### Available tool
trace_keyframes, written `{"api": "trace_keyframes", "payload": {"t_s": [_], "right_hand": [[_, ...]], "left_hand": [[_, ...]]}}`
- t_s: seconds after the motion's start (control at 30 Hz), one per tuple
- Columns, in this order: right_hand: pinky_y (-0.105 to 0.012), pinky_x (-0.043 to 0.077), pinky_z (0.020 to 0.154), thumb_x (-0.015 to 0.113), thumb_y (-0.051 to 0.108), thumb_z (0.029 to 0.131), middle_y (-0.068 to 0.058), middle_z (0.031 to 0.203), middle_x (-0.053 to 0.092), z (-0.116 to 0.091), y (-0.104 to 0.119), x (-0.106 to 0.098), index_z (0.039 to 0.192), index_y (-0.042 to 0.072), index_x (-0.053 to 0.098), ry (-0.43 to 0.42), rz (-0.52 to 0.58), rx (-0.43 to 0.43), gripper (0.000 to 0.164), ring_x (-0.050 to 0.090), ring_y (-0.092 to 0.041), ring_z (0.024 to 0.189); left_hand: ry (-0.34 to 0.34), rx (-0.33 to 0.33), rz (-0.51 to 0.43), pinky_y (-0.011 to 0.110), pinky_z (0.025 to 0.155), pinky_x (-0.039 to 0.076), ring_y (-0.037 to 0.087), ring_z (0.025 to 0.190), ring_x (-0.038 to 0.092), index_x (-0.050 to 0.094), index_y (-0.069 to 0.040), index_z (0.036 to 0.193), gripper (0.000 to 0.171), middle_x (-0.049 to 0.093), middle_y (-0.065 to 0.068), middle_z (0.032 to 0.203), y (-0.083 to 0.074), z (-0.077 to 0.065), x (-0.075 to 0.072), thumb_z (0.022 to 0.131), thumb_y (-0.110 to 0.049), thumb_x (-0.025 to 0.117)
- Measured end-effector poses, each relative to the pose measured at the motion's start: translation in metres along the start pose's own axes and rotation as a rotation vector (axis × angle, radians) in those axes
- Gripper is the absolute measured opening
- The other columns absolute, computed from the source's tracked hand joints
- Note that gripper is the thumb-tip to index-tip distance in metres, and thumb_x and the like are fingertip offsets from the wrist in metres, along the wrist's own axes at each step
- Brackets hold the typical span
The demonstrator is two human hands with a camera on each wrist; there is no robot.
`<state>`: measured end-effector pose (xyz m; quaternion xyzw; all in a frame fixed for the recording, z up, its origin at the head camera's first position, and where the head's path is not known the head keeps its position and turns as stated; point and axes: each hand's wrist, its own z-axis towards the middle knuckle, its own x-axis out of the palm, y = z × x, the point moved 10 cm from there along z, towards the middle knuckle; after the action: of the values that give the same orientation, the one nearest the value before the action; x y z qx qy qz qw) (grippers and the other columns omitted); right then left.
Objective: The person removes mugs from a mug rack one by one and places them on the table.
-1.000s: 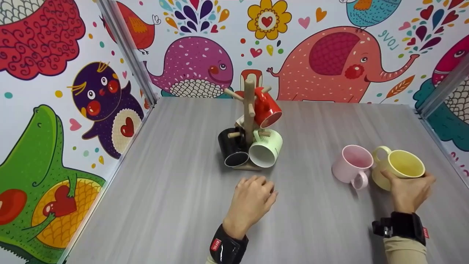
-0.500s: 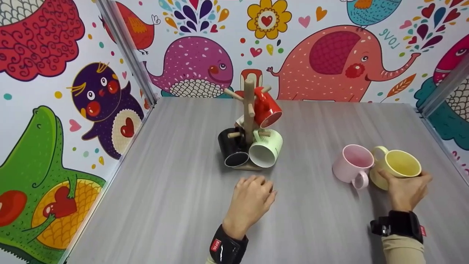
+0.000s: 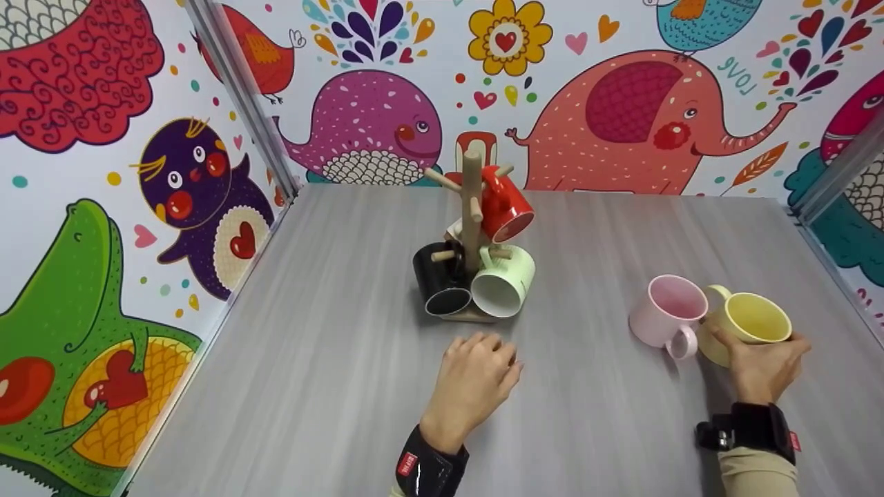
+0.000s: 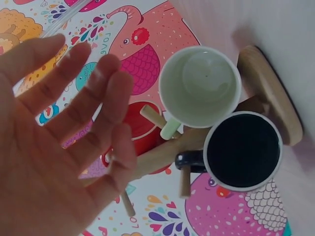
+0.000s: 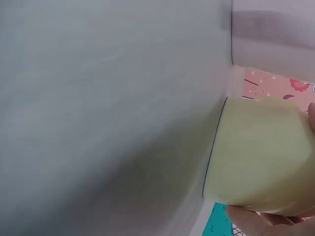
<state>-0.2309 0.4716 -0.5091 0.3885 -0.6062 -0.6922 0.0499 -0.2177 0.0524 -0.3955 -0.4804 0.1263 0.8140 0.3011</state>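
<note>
At the right of the head view, my right hand (image 3: pixel 765 362) grips a yellow mug (image 3: pixel 756 319) around its side, thumb on the left and fingers on the right. The mug's handle points up and left, close beside a pink mug (image 3: pixel 666 314). In the right wrist view the yellow mug (image 5: pixel 261 152) fills the right side, its base near the tabletop. My left hand (image 3: pixel 476 376) holds nothing, fingers loosely bent, in front of a wooden mug tree (image 3: pixel 471 207). A black mug (image 3: pixel 436 276), a pale green mug (image 3: pixel 507 279) and a red mug (image 3: pixel 507 207) hang on it.
The grey tabletop (image 3: pixel 331 386) is bounded by printed cartoon walls (image 3: pixel 483 103) at the back and sides. Wooden pegs (image 3: pixel 442 178) stick out from the upper part of the tree. The pink mug stands upright left of the yellow one.
The right hand has shifted slightly left with the yellow mug, and its rim now sits a little lower in the view. The left hand and the mugs on the tree look unchanged.
</note>
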Motion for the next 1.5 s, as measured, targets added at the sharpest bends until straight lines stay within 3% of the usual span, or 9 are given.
{"api": "trace_keyframes", "payload": {"t_s": [0.4, 0.8, 0.9, 1.17, 1.3, 1.5], "right_hand": [[-0.049, 0.023, 0.119, 0.074, 0.033, 0.088, -0.028, 0.154, 0.027, -0.001, 0.001, 0.002, 0.152, 0.0, 0.01, 0.05, -0.031, 0.012, 0.096, 0.028, -0.042, 0.142], [-0.045, 0.023, 0.119, 0.065, 0.038, 0.092, -0.022, 0.156, 0.026, -0.007, 0.014, -0.01, 0.154, 0.003, 0.016, 0.011, 0.003, 0.016, 0.086, 0.028, -0.037, 0.142], [-0.041, 0.025, 0.118, 0.064, 0.037, 0.094, -0.02, 0.155, 0.03, -0.01, 0.023, -0.019, 0.152, 0.004, 0.024, -0.04, 0.009, -0.013, 0.078, 0.03, -0.034, 0.139], [-0.031, 0.032, 0.111, 0.057, 0.026, 0.1, -0.017, 0.145, 0.047, -0.031, 0.064, -0.042, 0.144, 0.0, 0.044, -0.277, -0.032, -0.219, 0.053, 0.044, -0.031, 0.13], [-0.026, 0.036, 0.105, 0.058, 0.024, 0.1, -0.016, 0.139, 0.053, -0.038, 0.074, -0.043, 0.14, -0.001, 0.049, -0.279, -0.016, -0.255, 0.047, 0.049, -0.027, 0.122], [-0.019, 0.046, 0.094, 0.063, 0.026, 0.098, -0.014, 0.124, 0.063, -0.047, 0.088, -0.037, 0.128, 0.0, 0.06, -0.209, 0.027, -0.286, 0.039, 0.054, -0.007, 0.095]], "left_hand": [[-0.002, 0.005, -0.006, 0.03, 0.065, 0.046, 0.016, 0.081, 0.066, 0.071, -0.015, 0.081, 0.016, 0.065, -0.003, 0.081, -0.002, -0.001, 0.0, 0.089, -0.028, 0.076], [0.024, -0.013, -0.013, 0.031, 0.068, 0.047, 0.016, 0.086, 0.067, 0.073, -0.015, 0.086, 0.016, 0.068, -0.003, 0.086, -0.001, -0.002, 0.0, 0.092, -0.03, 0.074], [0.019, -0.009, -0.011, 0.031, 0.067, 0.046, 0.015, 0.083, 0.066, 0.072, -0.015, 0.084, 0.016, 0.067, -0.003, 0.084, -0.001, -0.001, -0.001, 0.092, -0.03, 0.074], [-0.001, -0.006, -0.001, 0.03, 0.065, 0.046, 0.015, 0.079, 0.064, 0.07, -0.016, 0.081, 0.017, 0.064, -0.004, 0.079, -0.001, -0.001, -0.004, 0.09, -0.029, 0.076], [0.007, -0.013, -0.004, 0.03, 0.067, 0.046, 0.015, 0.081, 0.065, 0.071, -0.016, 0.082, 0.017, 0.066, -0.004, 0.081, 0.001, -0.002, -0.004, 0.091, -0.03, 0.075], [0.003, -0.011, -0.012, 0.03, 0.067, 0.046, 0.015, 0.081, 0.065, 0.071, -0.016, 0.083, 0.016, 0.066, -0.004, 0.081, 0.001, -0.001, -0.005, 0.091, -0.03, 0.075]]}}
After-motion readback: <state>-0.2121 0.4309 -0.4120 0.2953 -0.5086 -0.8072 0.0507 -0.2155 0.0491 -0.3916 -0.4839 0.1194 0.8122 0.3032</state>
